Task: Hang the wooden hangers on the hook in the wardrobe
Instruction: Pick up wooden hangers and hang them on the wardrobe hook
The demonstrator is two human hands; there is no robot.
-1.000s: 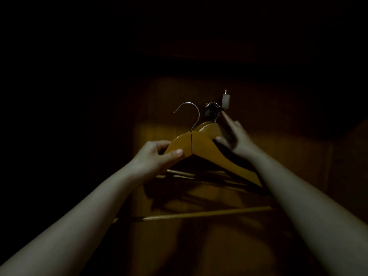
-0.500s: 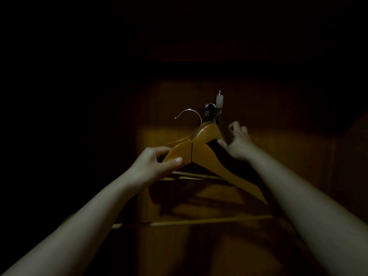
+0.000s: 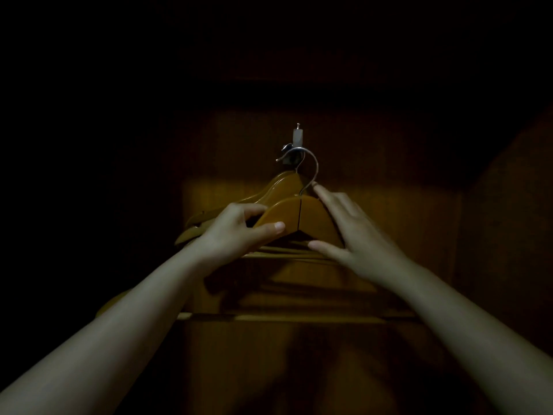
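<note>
Your left hand is clamped on the left shoulder of the front wooden hanger, thumb across its face and fingers curled behind, so it carries the weight and sets the tilt. Your right hand lies spread along the right shoulder, forefinger reaching up to the base of the wire neck and thumb under the lower edge; it steadies and steers, and it is closed on nothing. That split makes sense: one hand bears, the other aims the metal hanger hook at the wall hook on the wardrobe's back panel. The wire loop overlaps the wall hook, but in this dim light you cannot tell whether it is seated. A second wooden hanger hangs just behind on that hook.
</note>
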